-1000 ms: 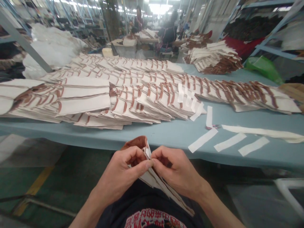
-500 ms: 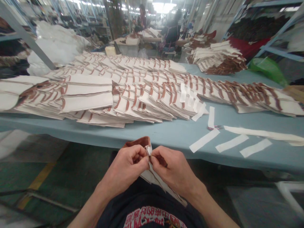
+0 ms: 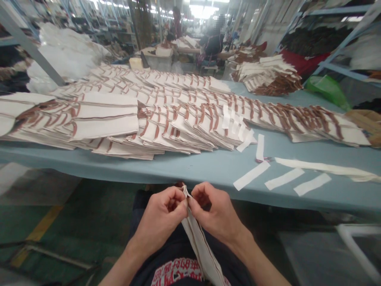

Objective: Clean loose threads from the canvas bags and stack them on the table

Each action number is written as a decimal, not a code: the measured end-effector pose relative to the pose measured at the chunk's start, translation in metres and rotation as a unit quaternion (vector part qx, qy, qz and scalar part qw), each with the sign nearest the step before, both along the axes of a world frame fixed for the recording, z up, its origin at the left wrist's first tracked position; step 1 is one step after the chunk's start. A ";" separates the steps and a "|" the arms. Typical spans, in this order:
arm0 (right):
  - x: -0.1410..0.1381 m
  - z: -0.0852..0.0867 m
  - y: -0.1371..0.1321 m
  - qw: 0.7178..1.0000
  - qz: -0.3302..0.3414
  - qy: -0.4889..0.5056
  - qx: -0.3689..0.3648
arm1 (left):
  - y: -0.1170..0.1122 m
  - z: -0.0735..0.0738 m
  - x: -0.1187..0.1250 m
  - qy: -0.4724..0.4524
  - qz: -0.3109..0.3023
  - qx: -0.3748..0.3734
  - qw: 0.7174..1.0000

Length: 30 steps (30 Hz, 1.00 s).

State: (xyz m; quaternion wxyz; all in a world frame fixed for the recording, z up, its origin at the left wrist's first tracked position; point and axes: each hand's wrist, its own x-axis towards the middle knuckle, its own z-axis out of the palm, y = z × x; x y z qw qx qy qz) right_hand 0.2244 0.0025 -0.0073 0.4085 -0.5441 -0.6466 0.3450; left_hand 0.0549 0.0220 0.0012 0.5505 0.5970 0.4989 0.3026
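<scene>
A folded strip-like piece of white fabric (image 3: pixel 200 243) with dark seam lines hangs in front of my body, its lower end over my lap. My left hand (image 3: pixel 160 214) is closed on its upper end, thumb and fingertip pinched together. From the other side, my right hand (image 3: pixel 219 212) pinches the same end, its thumb touching the seam. A bit of brown material shows just behind the fingertips. Both hands are just below the front edge of the blue-covered table (image 3: pixel 184 171).
Overlapping rows of white fabric pieces with brown edges (image 3: pixel 181 131) cover much of the table. To the right lie several white strips (image 3: pixel 251 175), a long cream band (image 3: pixel 324 166) and a green plastic bag (image 3: pixel 327 89). A heaped stack (image 3: pixel 268 75) stands behind.
The fabric piece has turned between my fingers: its brown top has dropped mostly out of sight, and more of the white length now hangs down the middle. Both hands keep pinching.
</scene>
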 end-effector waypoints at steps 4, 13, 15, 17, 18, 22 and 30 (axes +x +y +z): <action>0.006 0.015 0.000 0.994 0.037 -0.081 0.063 | -0.004 0.011 0.001 0.084 -0.025 0.105 0.991; -0.004 -0.007 0.003 0.971 -0.009 0.186 -0.149 | 0.002 -0.010 0.007 -0.088 0.010 -0.065 0.994; -0.005 -0.015 0.003 0.964 -0.011 0.207 -0.164 | 0.005 -0.014 0.004 -0.088 0.004 -0.074 0.993; -0.004 -0.016 0.002 0.973 -0.004 0.178 -0.145 | 0.008 -0.012 0.000 -0.045 -0.016 -0.032 0.998; -0.003 -0.014 0.002 0.980 0.002 0.153 -0.126 | 0.009 -0.010 -0.002 -0.014 -0.029 -0.001 0.999; -0.001 -0.001 0.001 0.998 0.024 0.046 -0.046 | 0.014 0.000 -0.010 0.097 -0.072 0.106 0.987; -0.006 -0.011 0.001 0.997 0.024 0.056 -0.045 | 0.013 -0.009 -0.003 0.013 -0.041 0.034 0.999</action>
